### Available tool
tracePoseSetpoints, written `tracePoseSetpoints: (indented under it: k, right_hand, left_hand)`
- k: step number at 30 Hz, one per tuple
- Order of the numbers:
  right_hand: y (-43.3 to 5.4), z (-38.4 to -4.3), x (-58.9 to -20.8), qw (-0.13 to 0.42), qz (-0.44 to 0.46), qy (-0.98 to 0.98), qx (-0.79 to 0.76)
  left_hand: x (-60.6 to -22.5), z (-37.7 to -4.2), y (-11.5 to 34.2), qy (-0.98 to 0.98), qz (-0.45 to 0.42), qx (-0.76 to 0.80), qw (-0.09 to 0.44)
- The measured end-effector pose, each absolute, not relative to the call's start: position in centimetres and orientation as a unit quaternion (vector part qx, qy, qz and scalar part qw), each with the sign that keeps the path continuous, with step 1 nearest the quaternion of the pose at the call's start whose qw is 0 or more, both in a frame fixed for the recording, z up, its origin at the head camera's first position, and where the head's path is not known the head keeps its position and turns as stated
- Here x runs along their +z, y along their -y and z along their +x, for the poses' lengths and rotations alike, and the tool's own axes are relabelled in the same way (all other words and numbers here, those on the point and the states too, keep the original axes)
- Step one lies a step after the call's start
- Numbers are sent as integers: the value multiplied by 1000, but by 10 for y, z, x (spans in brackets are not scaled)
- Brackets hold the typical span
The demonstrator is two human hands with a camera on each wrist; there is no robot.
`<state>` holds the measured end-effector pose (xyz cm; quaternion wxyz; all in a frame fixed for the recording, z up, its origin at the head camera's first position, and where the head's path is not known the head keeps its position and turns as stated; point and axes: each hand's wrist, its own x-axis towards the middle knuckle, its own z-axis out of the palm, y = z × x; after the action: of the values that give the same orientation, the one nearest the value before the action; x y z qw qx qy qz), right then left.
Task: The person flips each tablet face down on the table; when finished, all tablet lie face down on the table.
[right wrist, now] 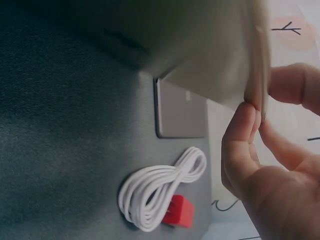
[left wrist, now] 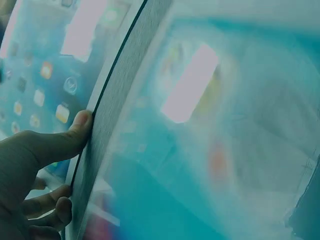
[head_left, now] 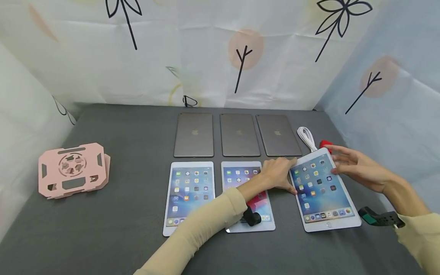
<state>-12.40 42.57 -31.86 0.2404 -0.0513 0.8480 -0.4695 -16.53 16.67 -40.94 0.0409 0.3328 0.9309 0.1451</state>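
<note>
A white tablet point(head_left: 319, 191) with a lit blue home screen is tilted up at the right of the front row. My right hand point(head_left: 364, 170) pinches its right edge near the top; the right wrist view shows the thumb on one side of the tablet and fingers on the other. At its left edge, my left hand point(head_left: 278, 173) grips near the upper corner, with the thumb lower on that edge. My left forearm crosses over a second white tablet point(head_left: 266, 225), hiding part of its screen. Left of that lies a third white tablet point(head_left: 190, 187), screen up.
Three grey tablets point(head_left: 194, 133) lie back side up in a row behind. A coiled white cable point(head_left: 306, 136) and a red charger block point(head_left: 324, 144) sit at the back right. Pink slotted plates point(head_left: 72, 170) lie at the far left. Fabric walls point(head_left: 206, 57) border the table.
</note>
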Motion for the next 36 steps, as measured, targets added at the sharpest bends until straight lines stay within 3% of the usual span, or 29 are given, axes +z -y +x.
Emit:
tracePoseSetpoints:
  k: [10,14,18,21,25,36]
  right_hand:
    - [-418,-123,-308,214,-76,-863,-451]
    - [-409,-124,-308,205,-115,-859,-455]
    - [-400,-125,-310,211,-132,-853,-459]
    - [-395,-128,-311,225,-130,-846,-465]
    - [-394,-132,-317,240,-139,-831,-483]
    - [-399,-143,-357,385,-68,-800,-455]
  left_hand:
    - [-414,-154,-197,-926,319,196,47]
    - [-412,-158,-192,-885,350,290,105]
    - [-401,-170,-177,-788,381,439,205]
    - [-390,-177,-168,-725,375,512,266]
    - [-376,-180,-160,-704,363,530,304]
    - [-377,-180,-144,-696,354,556,286]
